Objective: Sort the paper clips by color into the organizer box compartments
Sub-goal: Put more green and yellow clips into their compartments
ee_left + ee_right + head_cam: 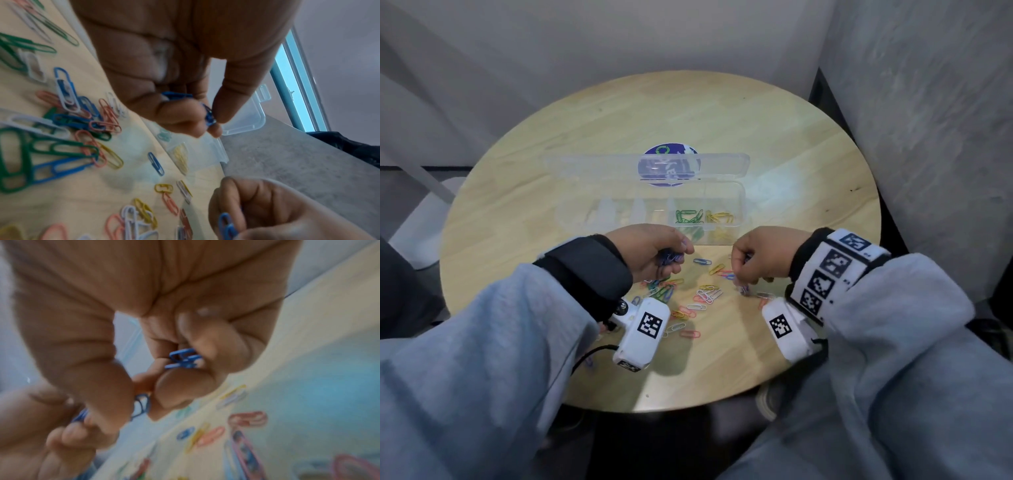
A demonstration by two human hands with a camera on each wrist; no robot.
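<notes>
A clear organizer box [571, 219] lies open on the round wooden table [791, 144], lid [592, 166] folded back. Green clips [688, 216] fill one right-hand compartment and yellow clips [719, 218] the one beside it. Loose clips of mixed colors [690, 294] are scattered in front of the box, also seen as a pile [61, 142] in the left wrist view. My left hand [654, 251] grips several blue clips [208, 116] just before the box. My right hand [753, 257] pinches blue clips [184, 359] above the scattered pile.
A round blue sticker [669, 164] shows through the lid at the table's middle. Grey walls stand close behind and to the right. A shoe [770, 399] shows below the table's near edge. The box's left compartments look empty.
</notes>
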